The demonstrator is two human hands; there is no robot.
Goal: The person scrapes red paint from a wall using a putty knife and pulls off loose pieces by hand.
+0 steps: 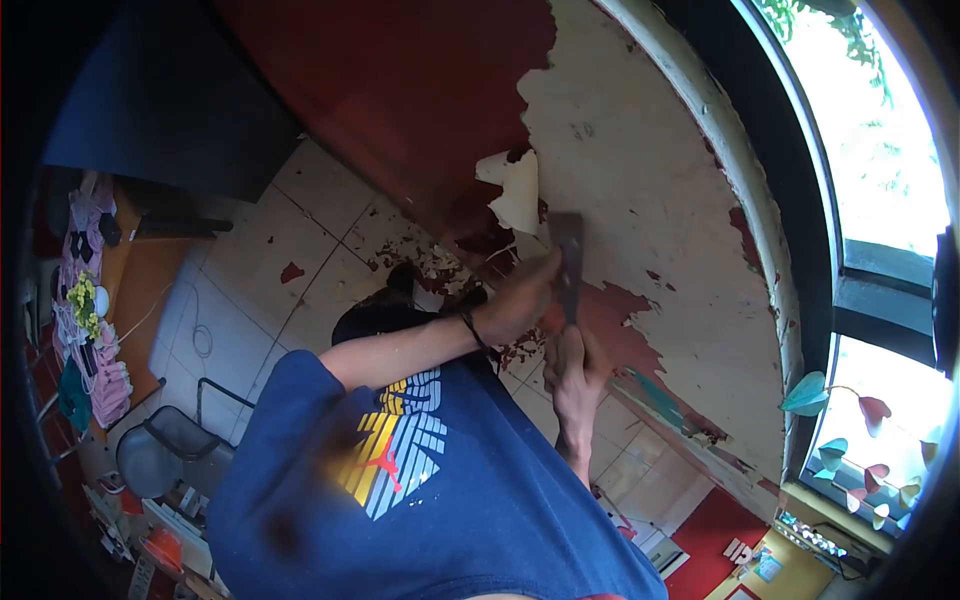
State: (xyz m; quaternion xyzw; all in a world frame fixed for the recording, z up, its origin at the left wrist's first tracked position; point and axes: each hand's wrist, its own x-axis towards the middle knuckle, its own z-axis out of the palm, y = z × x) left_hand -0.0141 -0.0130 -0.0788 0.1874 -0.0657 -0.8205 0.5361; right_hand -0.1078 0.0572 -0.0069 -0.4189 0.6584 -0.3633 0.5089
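My right hand (pixel 577 368) is closed around the handle of a flat paint scraper (pixel 568 245), whose blade points up over the wall. My left hand (pixel 518 300), with a dark band at its wrist, reaches across from the left. Its curled fingers meet the side of the scraper below the blade; the fingertips are partly hidden. Just above that hand, a pale flap of peeling paint (pixel 516 190) curls away from the surface. Red paint (pixel 400 90) still covers one side of the wall (pixel 650 160), and the scraped side is bare and pale with ragged red patches.
Paint flakes (pixel 425 250) litter the tiled floor (pixel 330 190) by my feet. A grey chair (pixel 175 450) and a table holding cloths (pixel 95 300) stand at the left. On the right is a bright window (pixel 890 160) with a hanging leaf decoration (pixel 806 394).
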